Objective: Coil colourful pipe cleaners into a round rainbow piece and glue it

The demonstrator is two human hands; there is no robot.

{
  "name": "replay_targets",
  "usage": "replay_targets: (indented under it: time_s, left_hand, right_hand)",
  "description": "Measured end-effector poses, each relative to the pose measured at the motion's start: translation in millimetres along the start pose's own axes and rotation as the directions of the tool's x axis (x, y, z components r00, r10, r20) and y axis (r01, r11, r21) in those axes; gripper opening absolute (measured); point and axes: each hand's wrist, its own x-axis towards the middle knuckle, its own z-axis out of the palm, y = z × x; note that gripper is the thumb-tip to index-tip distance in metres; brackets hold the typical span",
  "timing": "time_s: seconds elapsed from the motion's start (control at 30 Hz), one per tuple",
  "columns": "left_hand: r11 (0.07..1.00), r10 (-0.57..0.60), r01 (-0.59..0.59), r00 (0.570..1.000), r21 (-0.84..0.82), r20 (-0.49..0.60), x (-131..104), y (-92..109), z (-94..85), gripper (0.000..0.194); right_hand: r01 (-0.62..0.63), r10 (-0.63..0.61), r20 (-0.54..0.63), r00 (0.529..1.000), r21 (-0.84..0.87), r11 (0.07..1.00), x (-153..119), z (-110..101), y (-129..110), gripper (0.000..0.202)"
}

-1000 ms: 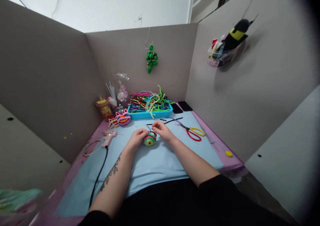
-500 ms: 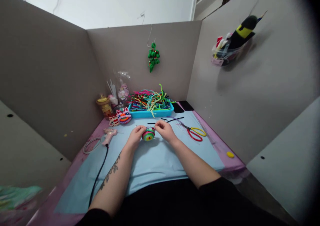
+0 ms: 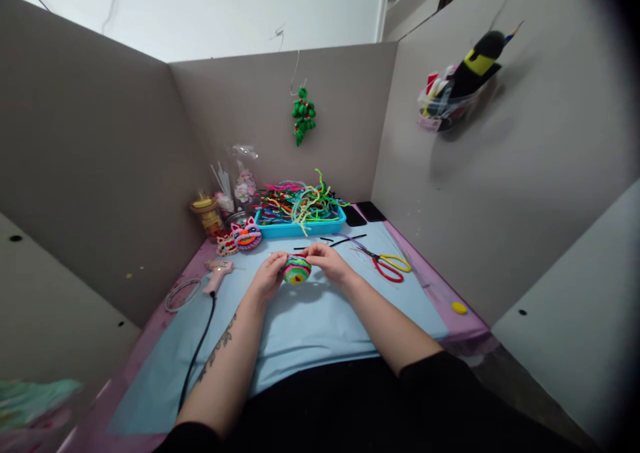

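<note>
A small round striped piece (image 3: 297, 270) in green, red and blue is held above the blue cloth (image 3: 320, 316), in front of my body. My left hand (image 3: 271, 274) grips its left side, thumb and fingers closed on it. On its upper right, the fingers of my right hand (image 3: 323, 259) are pressed together at the red top edge. Short black stems (image 3: 350, 239) lie just behind my right hand. Scissors (image 3: 390, 266) with one red and one yellow handle rest to the right of the hands.
A blue tray (image 3: 300, 228) of colourful fuzzy stems stands at the back. On the left are a pink glue gun (image 3: 219, 277) with a black cord and lion-like faces (image 3: 247, 235). Two dark phones (image 3: 370, 211) lie back right, a yellow disc (image 3: 459, 308) front right.
My right hand has shifted slightly left and closer to the round piece, its fingers now over the top edge. The piece shows a little more of its striped side. The view has shifted slightly.
</note>
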Motion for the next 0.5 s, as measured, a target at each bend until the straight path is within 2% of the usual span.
replay_targets:
  time_s: [0.1, 0.27, 0.4, 0.5]
  left_hand:
    - [1.0, -0.011, 0.011, 1.0, 0.011, 0.005, -1, 0, -0.5, 0.03]
    - [1.0, -0.002, 0.002, 0.999, 0.014, 0.041, -4, 1, 2.2, 0.03]
    - [0.998, 0.046, -0.05, 0.996, 0.038, 0.082, -5, 1, 1.8, 0.029]
    - [0.979, 0.109, -0.121, 0.991, 0.164, 0.08, -4, 2, -0.3, 0.029]
  right_hand:
    - [-0.056, 0.054, 0.028, 0.998, 0.099, 0.993, -2, 4, -1, 0.028]
    - [0.005, -0.006, 0.01, 1.0, 0.084, 0.996, -6, 6, -6, 0.03]
    - [0.112, -0.112, 0.009, 0.994, -0.013, 0.994, -9, 2, -10, 0.024]
    - [0.25, -0.245, 0.048, 0.968, -0.201, 0.947, -12, -1, -14, 0.013]
